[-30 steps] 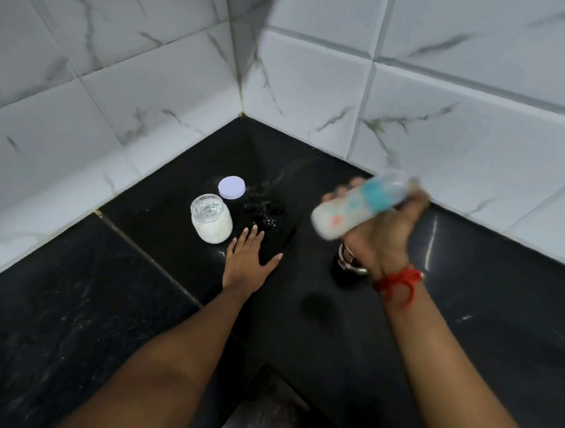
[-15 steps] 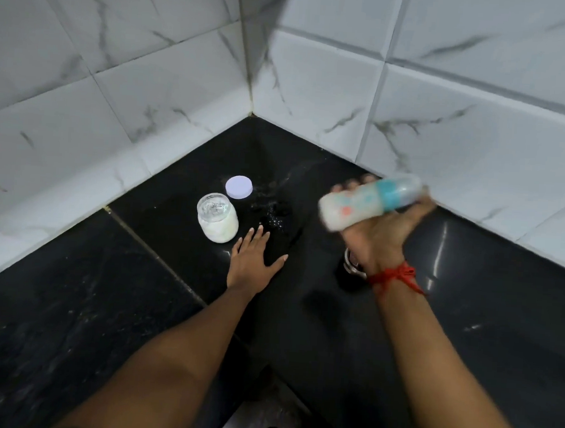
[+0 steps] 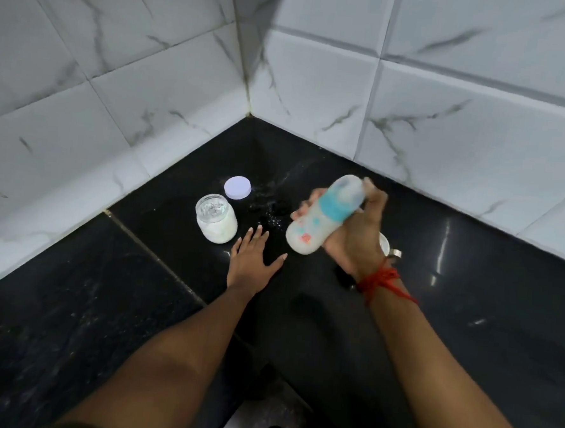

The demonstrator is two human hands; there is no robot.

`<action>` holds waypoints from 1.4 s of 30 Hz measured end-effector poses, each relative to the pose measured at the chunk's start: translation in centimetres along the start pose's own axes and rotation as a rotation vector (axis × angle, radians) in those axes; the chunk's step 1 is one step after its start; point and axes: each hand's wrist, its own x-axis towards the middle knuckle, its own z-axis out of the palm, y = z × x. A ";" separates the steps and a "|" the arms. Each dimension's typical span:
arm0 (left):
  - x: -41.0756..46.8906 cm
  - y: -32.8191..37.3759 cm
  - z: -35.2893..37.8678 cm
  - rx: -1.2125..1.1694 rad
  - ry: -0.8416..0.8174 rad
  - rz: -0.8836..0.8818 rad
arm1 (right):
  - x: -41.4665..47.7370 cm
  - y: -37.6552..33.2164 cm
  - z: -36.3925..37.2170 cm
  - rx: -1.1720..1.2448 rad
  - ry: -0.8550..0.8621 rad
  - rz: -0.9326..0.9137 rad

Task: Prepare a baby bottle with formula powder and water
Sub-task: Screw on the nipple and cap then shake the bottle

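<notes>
My right hand (image 3: 355, 238) grips a baby bottle (image 3: 320, 216) above the black counter. The bottle is tilted, its capped top pointing up right and its base down left; it has a blue collar, milky white contents and is motion-blurred. My left hand (image 3: 251, 261) lies flat on the counter with fingers spread, holding nothing. Just left of its fingertips stands an open glass jar of white formula powder (image 3: 216, 223). The jar's white lid (image 3: 237, 187) lies flat behind it.
A black stone counter (image 3: 103, 302) fills the corner between two white marble-tiled walls (image 3: 446, 108). Water droplets (image 3: 271, 216) spot the counter between jar and bottle. A steel cup (image 3: 388, 248) sits partly hidden behind my right wrist. The counter's front edge runs under my forearms.
The bottle in my right hand has swung from nearly level to a steeper tilt, base lower and nearer my left hand. My left hand stays flat on the counter.
</notes>
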 end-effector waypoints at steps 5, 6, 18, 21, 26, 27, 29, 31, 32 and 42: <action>0.2 -0.2 0.2 -0.002 -0.012 -0.006 | 0.8 0.6 0.4 -0.030 0.153 0.008; 0.2 -0.1 0.2 0.009 -0.008 -0.002 | 0.8 0.6 0.5 -0.025 0.124 0.020; 0.0 0.1 0.1 -0.017 -0.007 -0.009 | 1.4 -1.5 0.2 -0.083 0.080 -0.046; 0.1 -0.2 0.0 -0.026 -0.019 -0.004 | 1.5 -1.9 0.2 0.119 0.176 -0.139; 0.3 -0.2 0.1 -0.008 -0.016 -0.002 | 2.0 -2.1 0.0 0.081 0.193 -0.089; 0.3 -0.2 0.1 -0.005 -0.021 0.000 | 1.9 -2.4 -0.1 0.128 0.215 -0.139; 0.1 -0.1 0.1 -0.008 -0.017 -0.013 | 2.2 -2.7 0.0 0.029 0.167 -0.112; 0.1 -0.2 0.1 0.014 -0.018 -0.003 | 1.7 -2.5 0.5 -0.079 0.105 -0.063; 0.1 -0.3 0.1 0.023 -0.019 -0.003 | 1.5 -2.5 0.2 0.010 0.131 -0.074; 0.1 0.0 -0.1 0.007 -0.012 -0.013 | 1.2 -1.4 -1.2 0.080 0.206 -0.079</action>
